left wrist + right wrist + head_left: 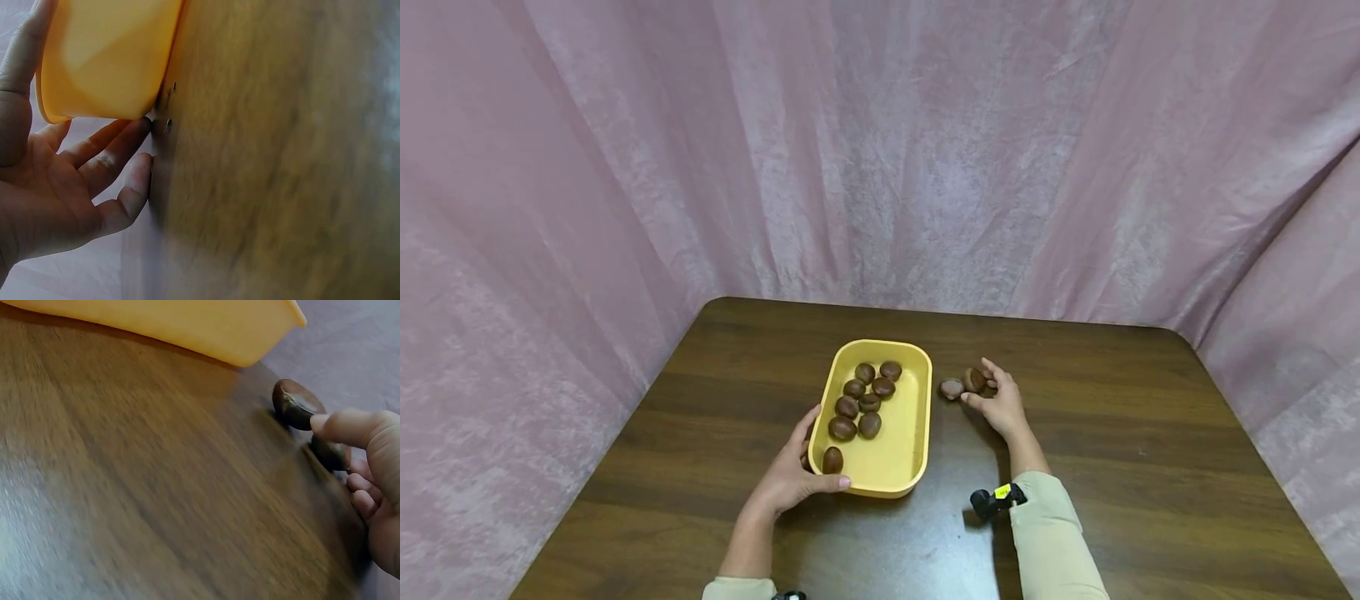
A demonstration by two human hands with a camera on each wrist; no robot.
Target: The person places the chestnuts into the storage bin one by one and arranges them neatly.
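A yellow rectangular tub [891,483] stands on the table with several brown chestnuts [869,425] inside, mostly along its left half. My left hand [790,475] grips the near left corner, thumb over the front rim and fingers along the left side. In the left wrist view, fingers [112,150] reach beneath the tub's wall. To the right of the tub, two chestnuts lie side by side on the table. My right hand [1002,406] is spread around them, thumb tip at the left chestnut [952,388] and the other fingers beyond the right chestnut [974,380].
The brown wooden table [1120,467] extends around the tub on all sides. Pink curtains [925,167] hang behind and beside it. A black camera [992,502] is strapped to my right wrist, by the pale sleeve [1052,533].
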